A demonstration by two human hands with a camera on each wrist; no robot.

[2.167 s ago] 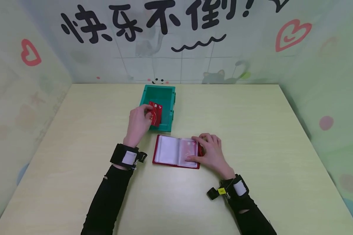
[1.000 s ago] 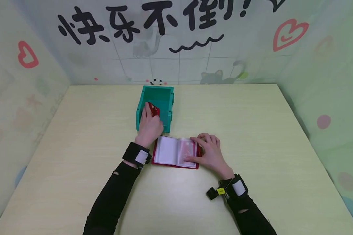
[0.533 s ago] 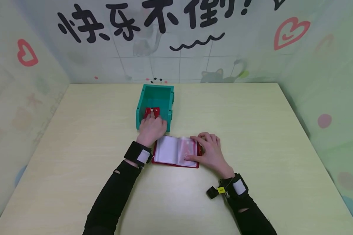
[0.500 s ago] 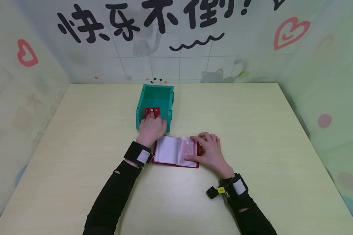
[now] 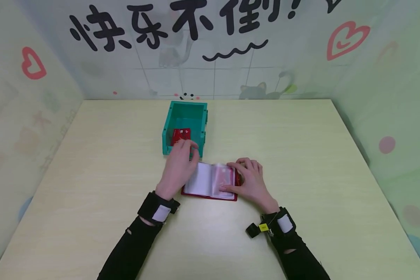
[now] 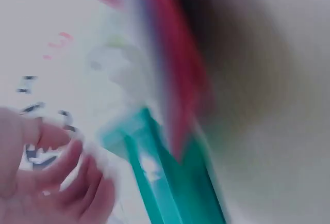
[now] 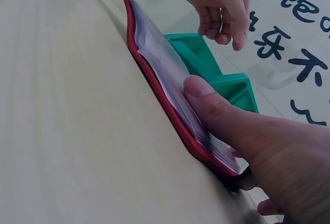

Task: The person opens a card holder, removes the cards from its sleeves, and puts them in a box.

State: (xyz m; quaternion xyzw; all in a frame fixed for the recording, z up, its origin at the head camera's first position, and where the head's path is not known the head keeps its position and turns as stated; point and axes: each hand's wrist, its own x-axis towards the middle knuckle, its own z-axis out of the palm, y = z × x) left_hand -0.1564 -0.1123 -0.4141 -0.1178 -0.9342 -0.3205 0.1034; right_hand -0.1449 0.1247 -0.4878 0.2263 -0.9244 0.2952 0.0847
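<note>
A red bank card (image 5: 181, 135) lies inside the teal plastic bin (image 5: 196, 112), near its front end. My left hand (image 5: 178, 167) is over the gap between the bin and the open card holder (image 5: 199, 181), its fingers loosely bent. Nothing shows between those fingers in the right wrist view. My right hand (image 5: 252, 182) grips the holder's right side, the thumb pressing on the clear sleeves (image 7: 160, 53) and the fingers at the far edge. The holder has a red cover and lies on the table; a pinkish insert shows through its right-hand sleeves. In the left wrist view it is blurred.
The pale wooden table (image 5: 294, 155) spreads around the bin and the holder. A printed backdrop (image 5: 210, 77) with large black characters rises along the table's back edge, and panels stand at both sides.
My left hand carried the red card into the bin, laid it down and let go, then drew back toward me. The right hand has stayed on the holder.
</note>
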